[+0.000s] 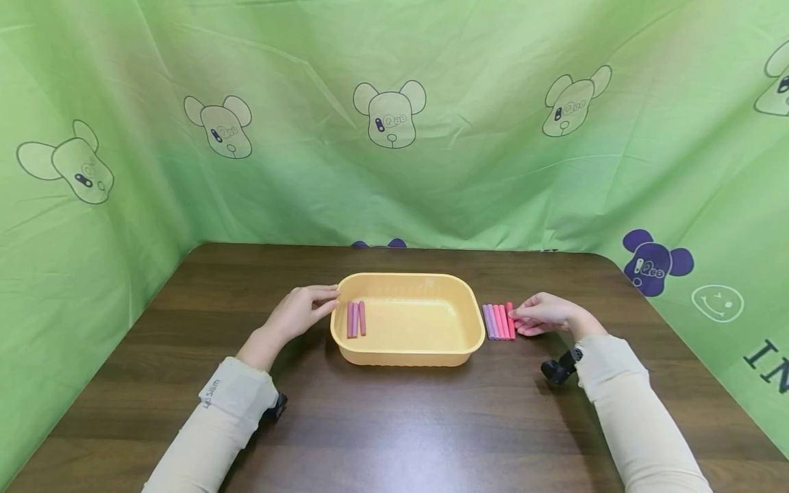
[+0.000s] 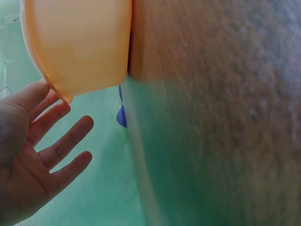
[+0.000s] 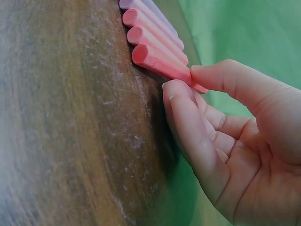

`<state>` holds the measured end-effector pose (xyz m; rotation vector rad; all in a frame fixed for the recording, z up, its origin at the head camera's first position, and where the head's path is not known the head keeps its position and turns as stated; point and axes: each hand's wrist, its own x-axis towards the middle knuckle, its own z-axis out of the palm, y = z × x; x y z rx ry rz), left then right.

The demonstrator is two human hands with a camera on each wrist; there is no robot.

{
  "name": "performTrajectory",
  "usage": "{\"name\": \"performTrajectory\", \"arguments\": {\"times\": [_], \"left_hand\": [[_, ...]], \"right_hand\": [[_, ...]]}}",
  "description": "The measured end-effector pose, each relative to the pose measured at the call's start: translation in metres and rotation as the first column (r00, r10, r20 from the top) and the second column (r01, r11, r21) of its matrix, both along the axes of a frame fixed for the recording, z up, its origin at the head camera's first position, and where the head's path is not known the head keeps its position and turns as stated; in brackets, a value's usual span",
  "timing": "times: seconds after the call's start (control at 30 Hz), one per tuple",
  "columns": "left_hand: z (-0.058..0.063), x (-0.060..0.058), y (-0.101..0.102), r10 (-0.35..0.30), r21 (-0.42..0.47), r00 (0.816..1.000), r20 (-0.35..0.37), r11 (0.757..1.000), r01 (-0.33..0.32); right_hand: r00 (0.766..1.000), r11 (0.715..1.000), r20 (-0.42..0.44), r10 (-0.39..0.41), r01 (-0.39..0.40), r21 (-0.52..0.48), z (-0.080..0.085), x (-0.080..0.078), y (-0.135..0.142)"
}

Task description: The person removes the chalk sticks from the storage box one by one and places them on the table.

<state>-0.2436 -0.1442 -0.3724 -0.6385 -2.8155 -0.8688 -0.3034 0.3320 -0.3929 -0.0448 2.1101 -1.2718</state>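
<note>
A yellow plastic basin stands mid-table. Inside it, three mauve chalk sticks lie along the left end. My left hand is at the basin's left rim, its thumb and fingertips right at the edge and the other fingers spread, as the left wrist view shows. To the right of the basin, several purple and pink chalk sticks lie side by side. With thumb and fingertips, my right hand pinches the far end of the outermost red chalk stick, which lies at the right end of that row.
The dark wooden table reaches back to a green printed curtain that also hangs at both sides. A black wrist camera sits below the right sleeve, and another under the left cuff.
</note>
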Motion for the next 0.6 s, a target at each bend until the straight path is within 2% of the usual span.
{"name": "performTrajectory", "arguments": {"times": [0.6], "left_hand": [[-0.0025, -0.0017, -0.0008, 0.003, 0.002, 1.0, -0.001, 1.0, -0.002]], "right_hand": [[0.999, 0.999, -0.03, -0.013, 0.014, 0.044, 0.0044, 0.0047, -0.0077]]}}
